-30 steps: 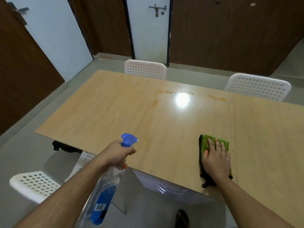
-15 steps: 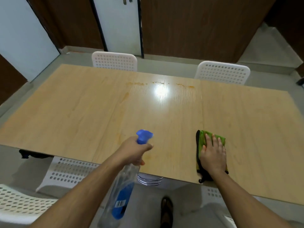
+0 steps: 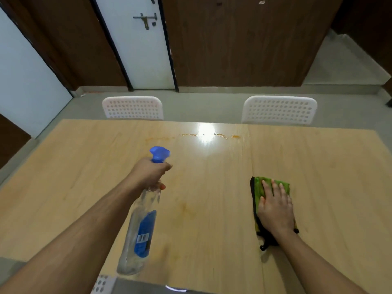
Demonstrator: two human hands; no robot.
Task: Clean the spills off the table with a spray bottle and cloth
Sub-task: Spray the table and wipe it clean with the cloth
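Spills: orange streaks point(image 3: 191, 135) at the pale wooden table's point(image 3: 318, 166) far edge, unwiped
Left hand point(image 3: 149, 172): grips clear blue-nozzled spray bottle point(image 3: 140, 228); aimed there
Right hand point(image 3: 275, 209): flat, fingers spread on folded green cloth point(image 3: 259, 187); wiping not begun

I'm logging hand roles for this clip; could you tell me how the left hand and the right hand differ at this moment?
The left hand grips the neck of the spray bottle, fingers curled, while the right hand lies flat with straight fingers on the green cloth. The left hand is held above the table; the right hand presses down onto it through the cloth. The left hand is nearer the orange spill at the far edge. Both are bare.
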